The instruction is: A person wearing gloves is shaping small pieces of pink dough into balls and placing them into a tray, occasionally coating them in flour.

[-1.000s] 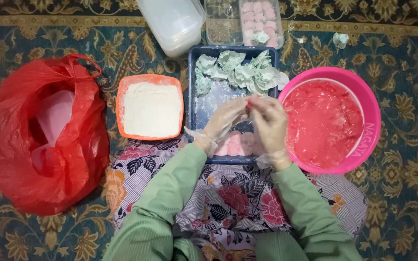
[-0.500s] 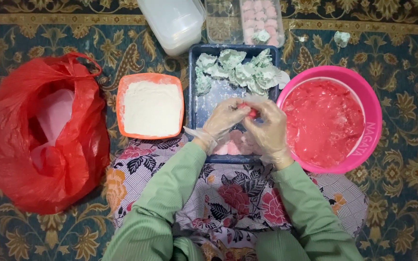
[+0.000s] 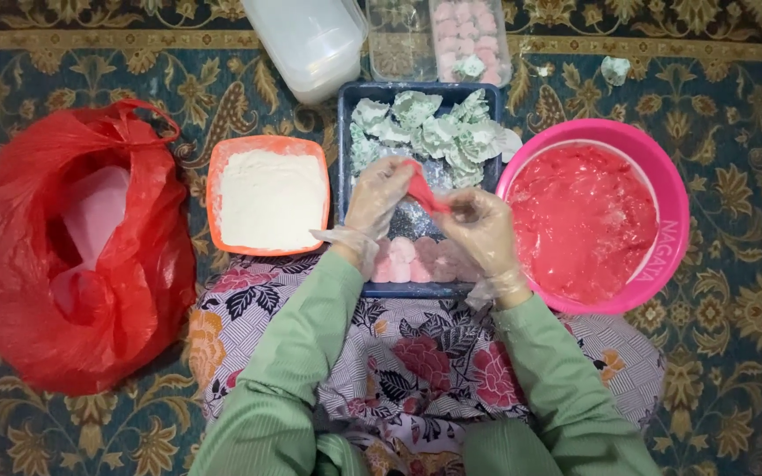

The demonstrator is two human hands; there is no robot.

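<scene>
A: Where is the red dough strip [image 3: 425,189] held?

B: It is pinched between the gloved left hand [image 3: 379,196] and right hand [image 3: 480,227], stretched above the blue tray [image 3: 346,159].

Bare carpet [image 3: 743,353] lies open along the right edge. The blue tray [image 3: 343,159] is hemmed in, orange flour dish [image 3: 268,201] left, pink bowl [image 3: 663,189] right, white container [image 3: 310,40] behind; red bag [image 3: 63,256] blocks the left edge.

Tray [image 3: 346,132] sits centre — bowl [image 3: 668,189] right, flour dish [image 3: 218,189] left; bag [image 3: 11,264] farther left.
</scene>
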